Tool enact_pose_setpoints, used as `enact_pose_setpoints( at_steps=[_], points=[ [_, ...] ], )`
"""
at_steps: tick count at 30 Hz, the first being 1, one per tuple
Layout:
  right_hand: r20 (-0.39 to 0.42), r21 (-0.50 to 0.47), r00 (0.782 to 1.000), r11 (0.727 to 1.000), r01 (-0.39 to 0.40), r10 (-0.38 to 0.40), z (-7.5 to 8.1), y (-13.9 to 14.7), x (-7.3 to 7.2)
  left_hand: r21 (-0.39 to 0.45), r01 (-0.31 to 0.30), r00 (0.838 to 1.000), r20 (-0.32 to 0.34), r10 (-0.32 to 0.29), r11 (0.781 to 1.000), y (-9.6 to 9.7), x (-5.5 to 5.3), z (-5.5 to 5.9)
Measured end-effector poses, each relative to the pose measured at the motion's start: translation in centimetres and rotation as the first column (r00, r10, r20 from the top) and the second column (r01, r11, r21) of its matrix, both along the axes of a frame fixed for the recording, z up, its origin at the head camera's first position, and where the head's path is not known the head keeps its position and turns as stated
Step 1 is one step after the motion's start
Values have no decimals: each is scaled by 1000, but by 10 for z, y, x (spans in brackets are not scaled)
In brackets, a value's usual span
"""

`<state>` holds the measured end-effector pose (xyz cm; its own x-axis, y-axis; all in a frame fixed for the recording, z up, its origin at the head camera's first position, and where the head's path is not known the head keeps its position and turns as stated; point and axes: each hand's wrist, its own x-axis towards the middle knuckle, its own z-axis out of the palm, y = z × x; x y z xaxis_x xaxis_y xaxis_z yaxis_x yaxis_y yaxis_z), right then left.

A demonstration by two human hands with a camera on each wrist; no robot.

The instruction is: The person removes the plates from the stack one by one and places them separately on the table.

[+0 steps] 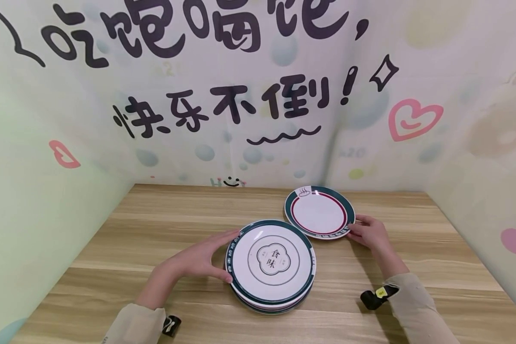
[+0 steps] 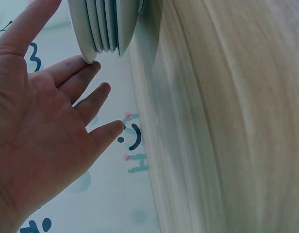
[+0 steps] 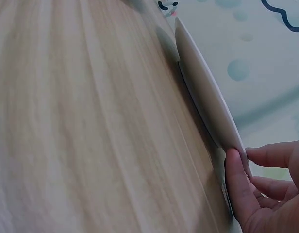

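Note:
A stack of several round plates (image 1: 272, 291) rests on the wooden table, the top one white with a dark green rim and printed characters in its middle. My left hand (image 1: 198, 255) is at the stack's left side, thumb and fingers spread apart. In the left wrist view its extended fingertips (image 2: 93, 65) are right at the rim of the stacked plates (image 2: 105, 24). Behind and to the right lies a single plate (image 1: 319, 214) with a green rim and red ring. Its right edge is pinched by my right hand (image 1: 371, 234), thumb (image 3: 237, 179) on one face, fingers on the other.
The wooden table (image 1: 189, 205) meets a printed fabric backdrop (image 1: 223, 162) close behind the single plate. Walls stand along the left and right table edges. Each wrist wears a black strap-on device (image 1: 371, 300).

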<state>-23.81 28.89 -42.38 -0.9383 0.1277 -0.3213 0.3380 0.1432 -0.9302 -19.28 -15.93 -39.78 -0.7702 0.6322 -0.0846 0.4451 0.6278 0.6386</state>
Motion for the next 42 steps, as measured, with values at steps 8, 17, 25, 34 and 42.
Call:
enact_pose_setpoints(
  at_steps=[8, 17, 25, 34, 42],
  points=[
    [-14, 69, 1000, 998, -11, 12, 5, 6, 3, -8, -15, 1000, 15, 15, 1000, 0, 1, 0],
    [-46, 39, 999, 999, -21, 23, 12, 7, 9, -11, -16, 1000, 14, 16, 1000, 1, 2, 3],
    [-84, 53, 996, 999, -14, 19, 15, 7, 16, -21, -19, 1000, 11, 19, 1000, 0, 2, 1],
    [-120, 34, 992, 999, -32, 36, 20, 2, 23, -27, -14, 1000, 7, 15, 1000, -1, 0, 1],
    [-116, 67, 991, 996, -64, 71, 22, -6, 25, -23, -9, 1000, -5, 9, 1000, -1, 1, 0]
  ],
)
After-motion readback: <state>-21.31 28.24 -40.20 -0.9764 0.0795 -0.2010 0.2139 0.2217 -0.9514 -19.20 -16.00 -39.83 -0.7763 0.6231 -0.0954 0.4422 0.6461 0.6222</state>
